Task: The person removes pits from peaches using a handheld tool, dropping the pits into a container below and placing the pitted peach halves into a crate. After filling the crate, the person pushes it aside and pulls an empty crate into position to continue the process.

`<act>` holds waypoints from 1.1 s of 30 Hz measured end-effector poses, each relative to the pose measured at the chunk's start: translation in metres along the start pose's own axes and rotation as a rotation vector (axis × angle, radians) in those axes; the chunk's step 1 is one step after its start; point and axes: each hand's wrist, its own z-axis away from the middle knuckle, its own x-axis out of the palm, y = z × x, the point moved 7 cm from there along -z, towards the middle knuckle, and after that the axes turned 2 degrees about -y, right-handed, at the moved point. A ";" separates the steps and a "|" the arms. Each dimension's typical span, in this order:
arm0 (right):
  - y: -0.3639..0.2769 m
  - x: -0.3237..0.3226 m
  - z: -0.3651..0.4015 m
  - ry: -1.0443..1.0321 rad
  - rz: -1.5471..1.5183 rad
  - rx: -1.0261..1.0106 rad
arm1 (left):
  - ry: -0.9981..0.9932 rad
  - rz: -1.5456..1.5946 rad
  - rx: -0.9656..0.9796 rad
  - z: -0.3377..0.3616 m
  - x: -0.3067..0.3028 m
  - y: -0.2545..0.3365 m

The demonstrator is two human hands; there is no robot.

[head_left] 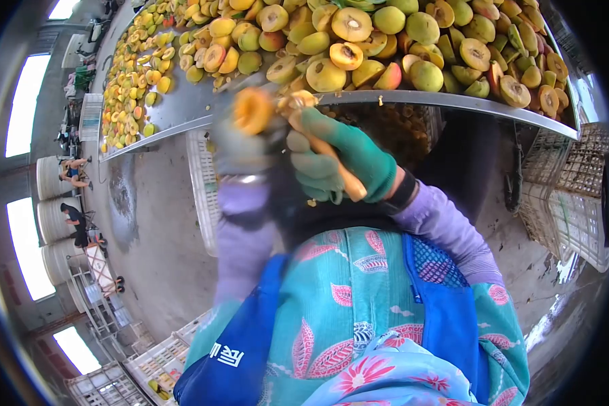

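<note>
My left hand [247, 152], smeared by motion and in a greyish glove, holds up a peach half [253, 110] with a hollow in its orange flesh. Close beside it, my right hand [338, 159] in a green and grey glove is closed around the wooden handle [328, 152] of a small pitting tool. Wet orange pulp covers the tool's tip, so its shape cannot be made out. Both hands are just in front of the metal table's edge [413, 97], where cut and whole peaches [379, 40] are heaped.
A white plastic crate [203, 183] stands below the table at left, and stacked crates [568, 196] stand at right. More crates [162, 365] are at lower left. Two people are in the left background, one in dark clothes [76, 223], near large pale tanks [51, 216].
</note>
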 end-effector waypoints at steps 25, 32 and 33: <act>-0.070 -0.025 0.033 0.956 1.769 -0.417 | -0.488 -0.477 0.205 -0.025 0.078 -0.015; -0.069 -0.029 0.031 0.931 1.821 -0.368 | -0.369 -0.677 0.423 -0.020 0.066 -0.010; -0.068 -0.032 0.031 0.922 1.835 -0.345 | -0.388 -0.901 0.622 -0.013 0.068 -0.003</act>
